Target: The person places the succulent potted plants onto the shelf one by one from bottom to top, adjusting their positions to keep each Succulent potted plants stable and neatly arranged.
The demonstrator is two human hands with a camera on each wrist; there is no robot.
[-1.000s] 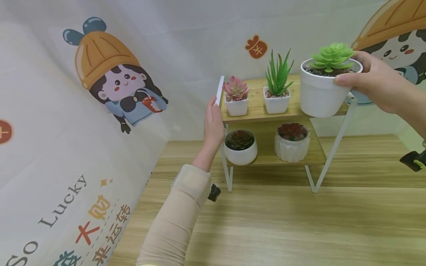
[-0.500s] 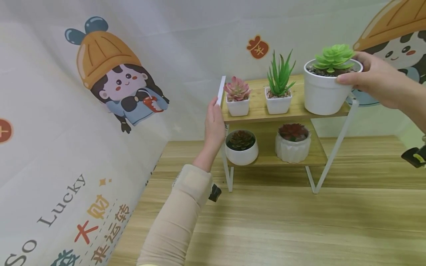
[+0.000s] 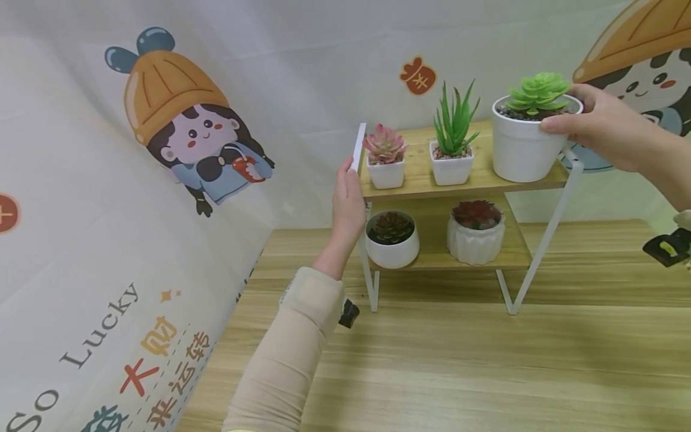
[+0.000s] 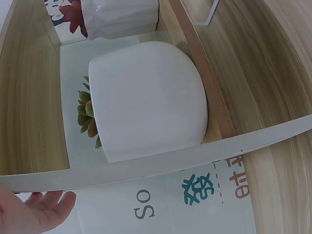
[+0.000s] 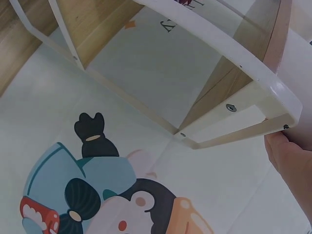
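At the right end of the rack's upper board, my right hand point(image 3: 610, 123) pinches the rim of a white round pot with a bright green succulent point(image 3: 520, 147), thumb on the near side. The pot stands upright and appears to rest on the board. My left hand point(image 3: 348, 201) touches the left white metal side frame of the two-tier plant rack point(image 3: 410, 194), its fingers fairly straight along the bar. The left wrist view shows the fingertips point(image 4: 66, 202) just outside that frame. In the right wrist view the right hand point(image 5: 290, 158) is partly visible beside the frame corner.
A pink succulent point(image 3: 384, 156) and a spiky green aloe-like plant point(image 3: 452, 156) stand in square pots on the upper board. Below sit a brownish succulent in a round pot point(image 3: 392, 249) and a red one in a ribbed pot point(image 3: 475, 240). A printed cloth point(image 3: 324, 72) hangs behind the wooden table point(image 3: 432, 372).
The green succulent's pot has shifted slightly back and lower edge up in view, deeper onto the upper board, still in my right hand. My left hand stays at the frame.
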